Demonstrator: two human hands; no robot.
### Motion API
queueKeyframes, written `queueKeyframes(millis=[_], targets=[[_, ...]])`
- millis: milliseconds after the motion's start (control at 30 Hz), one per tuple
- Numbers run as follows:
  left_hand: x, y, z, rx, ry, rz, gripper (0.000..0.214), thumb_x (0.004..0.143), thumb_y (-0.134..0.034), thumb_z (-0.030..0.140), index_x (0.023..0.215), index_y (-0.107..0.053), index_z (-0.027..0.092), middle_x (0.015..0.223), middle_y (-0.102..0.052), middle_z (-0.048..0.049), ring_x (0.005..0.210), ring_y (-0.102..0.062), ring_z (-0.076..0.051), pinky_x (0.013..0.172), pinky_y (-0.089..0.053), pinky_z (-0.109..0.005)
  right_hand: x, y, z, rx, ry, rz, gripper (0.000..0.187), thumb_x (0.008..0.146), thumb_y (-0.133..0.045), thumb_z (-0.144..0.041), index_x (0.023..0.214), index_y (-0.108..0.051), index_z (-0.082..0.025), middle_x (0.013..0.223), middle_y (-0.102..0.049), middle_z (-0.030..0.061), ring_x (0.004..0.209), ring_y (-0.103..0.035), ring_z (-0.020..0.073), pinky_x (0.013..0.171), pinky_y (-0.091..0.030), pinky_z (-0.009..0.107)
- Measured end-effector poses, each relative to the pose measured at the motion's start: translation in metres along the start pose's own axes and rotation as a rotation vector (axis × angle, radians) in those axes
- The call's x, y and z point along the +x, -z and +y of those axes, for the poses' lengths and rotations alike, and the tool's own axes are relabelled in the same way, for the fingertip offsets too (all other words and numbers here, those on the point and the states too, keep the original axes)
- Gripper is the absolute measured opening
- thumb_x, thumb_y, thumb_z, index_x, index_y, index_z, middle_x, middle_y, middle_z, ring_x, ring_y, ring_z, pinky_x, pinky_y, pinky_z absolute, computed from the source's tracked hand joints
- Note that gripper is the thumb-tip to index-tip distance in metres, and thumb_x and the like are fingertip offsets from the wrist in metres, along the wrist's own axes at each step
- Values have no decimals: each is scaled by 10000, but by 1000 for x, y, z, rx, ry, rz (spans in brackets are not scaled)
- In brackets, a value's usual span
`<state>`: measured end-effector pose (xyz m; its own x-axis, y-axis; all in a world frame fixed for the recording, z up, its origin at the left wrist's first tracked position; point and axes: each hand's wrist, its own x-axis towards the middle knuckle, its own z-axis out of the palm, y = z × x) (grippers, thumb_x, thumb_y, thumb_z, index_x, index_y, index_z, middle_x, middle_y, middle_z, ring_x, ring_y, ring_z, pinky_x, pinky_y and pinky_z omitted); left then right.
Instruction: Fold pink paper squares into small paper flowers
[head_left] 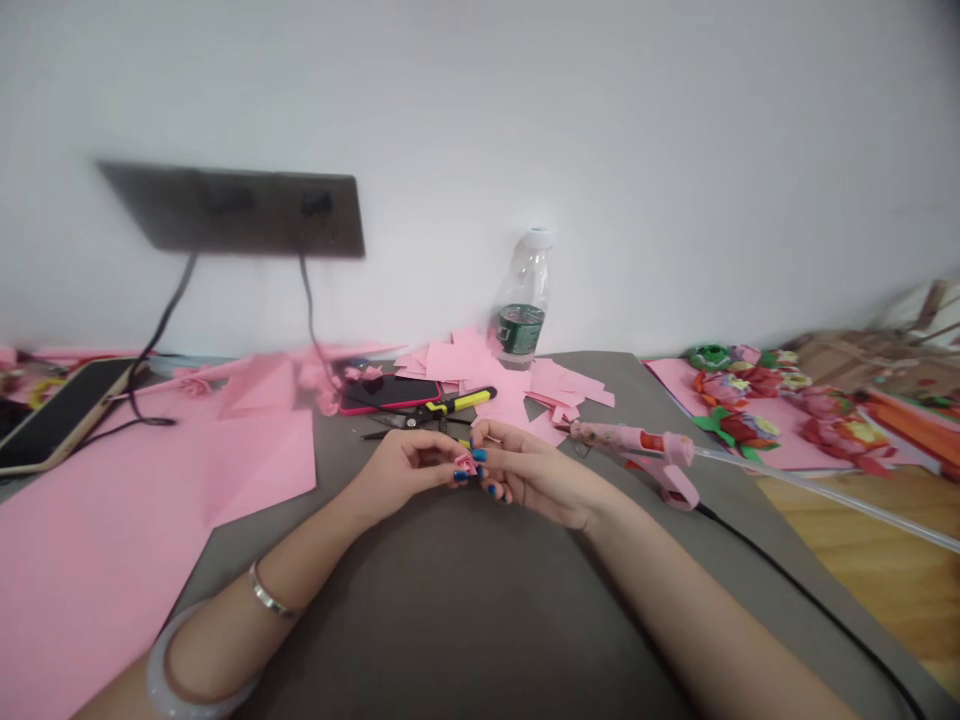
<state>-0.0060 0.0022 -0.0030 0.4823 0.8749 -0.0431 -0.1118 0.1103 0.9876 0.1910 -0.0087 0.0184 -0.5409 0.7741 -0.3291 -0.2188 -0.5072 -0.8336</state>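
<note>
Between my two hands, over the grey mat [420,600], is a small pink paper flower [466,464]. My left hand [416,468] pinches it from the left with thumb and fingertips. From the other side, my right hand [529,472] grips it between thumb and forefinger, the remaining fingers curled beneath. Just behind the hands lie pliers with yellow and black handles [461,402]. A pink hot glue gun [637,445] rests to the right of my right hand, a clear glue stick [817,492] sticking out of its back.
Pink paper pieces [457,362] lie around a plastic bottle [523,300] by the wall. Large pink sheets [150,500] and a phone [67,410] are at left, another phone [390,393] behind the pliers. Colourful paper flowers [750,400] sit at right. A black cord [810,600] trails from the glue gun.
</note>
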Motion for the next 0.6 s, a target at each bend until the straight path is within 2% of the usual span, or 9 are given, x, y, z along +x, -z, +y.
queueKeyframes(millis=[133, 267, 367, 467, 600], targets=[[-1, 1, 0, -3, 1, -25, 138, 687, -810, 218, 805, -777, 153, 754, -753, -42, 689, -674, -138, 690, -541, -242, 0, 0, 0, 92, -60, -36, 406, 696, -840, -309, 887, -496, -209, 651, -580, -67, 489, -483, 38, 465, -329, 135], [0, 1, -2, -7, -10, -3, 156, 715, -800, 243, 839, -773, 153, 789, -752, -47, 703, -675, -141, 690, -544, -247, 0, -4, 2, 111, -37, -15, 368, 709, -830, -292, 859, -504, -205, 639, -545, -65, 497, -427, 42, 466, -286, 153], [2, 2, -3, 7, -55, 8, 174, 760, -774, 281, 874, -756, 149, 860, -744, -56, 748, -667, -136, 721, -540, -244, 2, -6, 2, 96, 74, 30, 366, 696, -832, -338, 824, -519, -199, 619, -510, -66, 512, -406, 54, 482, -299, 172], [2, 2, -2, -5, -48, -1, 183, 783, -760, 293, 885, -727, 144, 926, -738, -73, 839, -678, -154, 772, -537, -254, 4, -4, 1, 36, 249, 148, 359, 711, -802, -425, 811, -551, -189, 628, -487, -61, 519, -387, 58, 480, -296, 186], [0, 1, 0, -17, -5, -15, 197, 791, -756, 288, 908, -702, 139, 910, -731, -71, 836, -685, -156, 770, -533, -256, 6, -2, 2, -214, 441, 274, 301, 776, -737, -449, 845, -605, -188, 614, -470, -57, 509, -385, 67, 478, -284, 208]])
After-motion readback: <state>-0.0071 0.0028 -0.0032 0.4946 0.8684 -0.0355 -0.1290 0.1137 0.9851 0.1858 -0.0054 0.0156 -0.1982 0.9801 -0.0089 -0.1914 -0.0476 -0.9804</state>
